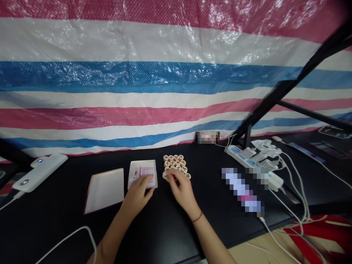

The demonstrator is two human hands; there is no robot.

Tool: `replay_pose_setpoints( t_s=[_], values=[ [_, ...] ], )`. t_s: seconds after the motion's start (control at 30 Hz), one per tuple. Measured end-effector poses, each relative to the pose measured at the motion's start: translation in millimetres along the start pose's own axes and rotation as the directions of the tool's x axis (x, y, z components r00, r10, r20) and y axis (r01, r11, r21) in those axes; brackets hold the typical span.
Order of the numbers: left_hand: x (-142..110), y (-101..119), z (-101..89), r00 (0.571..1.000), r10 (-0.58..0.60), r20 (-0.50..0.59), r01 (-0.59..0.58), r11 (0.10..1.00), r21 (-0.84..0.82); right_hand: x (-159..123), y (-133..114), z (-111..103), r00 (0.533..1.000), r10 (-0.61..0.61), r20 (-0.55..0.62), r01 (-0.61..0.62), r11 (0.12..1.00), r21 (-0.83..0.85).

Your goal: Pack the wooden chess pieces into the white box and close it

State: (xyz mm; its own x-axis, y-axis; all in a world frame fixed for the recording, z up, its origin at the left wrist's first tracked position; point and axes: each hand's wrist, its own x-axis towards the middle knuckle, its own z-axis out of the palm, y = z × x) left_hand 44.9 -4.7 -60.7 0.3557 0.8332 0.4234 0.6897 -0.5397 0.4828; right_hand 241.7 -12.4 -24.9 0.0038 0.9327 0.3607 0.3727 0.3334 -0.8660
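Observation:
Several round wooden chess discs (176, 163) with red and dark characters lie packed together on the black table (165, 227). My right hand (181, 189) rests at the near edge of the group, fingers curled down onto the closest discs. My left hand (139, 194) lies on the near edge of a shallow white box (142, 172) with red printing inside, thumb and fingers closed on its rim. A white box lid (104, 190) lies flat just left of that box.
A white power bank (38, 171) with cable sits at far left. White power strips (250, 157) with plugs and cables fill the right side. A black slanted frame bar (288, 80) rises at right. A striped tarp (154, 73) hangs behind.

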Motion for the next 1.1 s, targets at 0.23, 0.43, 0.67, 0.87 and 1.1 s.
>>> replay_pose_setpoints(
  t_s=[0.23,0.43,0.67,0.87,1.1],
  values=[
    [-3.6,-2.5,3.9,0.999,0.023,0.045,-0.031,0.982,0.184,2.3,27.0,-67.5,0.825,0.555,-0.112,-0.362,0.669,0.650],
    [-2.6,1.0,3.6,0.998,0.001,0.066,-0.014,0.982,0.190,-4.3,37.3,-72.9,0.798,0.570,-0.198,-0.366,0.718,0.592],
    [-2.3,1.5,2.6,0.997,-0.010,0.071,-0.002,0.986,0.168,-13.0,47.0,-69.4,0.893,0.270,-0.359,-0.321,0.943,-0.088],
    [-2.5,3.0,3.5,0.998,-0.020,0.058,0.008,0.981,0.192,-18.7,57.2,-70.8,0.975,0.104,-0.196,-0.181,0.881,-0.436],
    [-2.3,4.0,5.3,0.998,-0.041,0.040,0.032,0.978,0.205,-17.4,59.3,-65.7,0.996,-0.066,-0.057,0.026,0.845,-0.534]
  ],
)
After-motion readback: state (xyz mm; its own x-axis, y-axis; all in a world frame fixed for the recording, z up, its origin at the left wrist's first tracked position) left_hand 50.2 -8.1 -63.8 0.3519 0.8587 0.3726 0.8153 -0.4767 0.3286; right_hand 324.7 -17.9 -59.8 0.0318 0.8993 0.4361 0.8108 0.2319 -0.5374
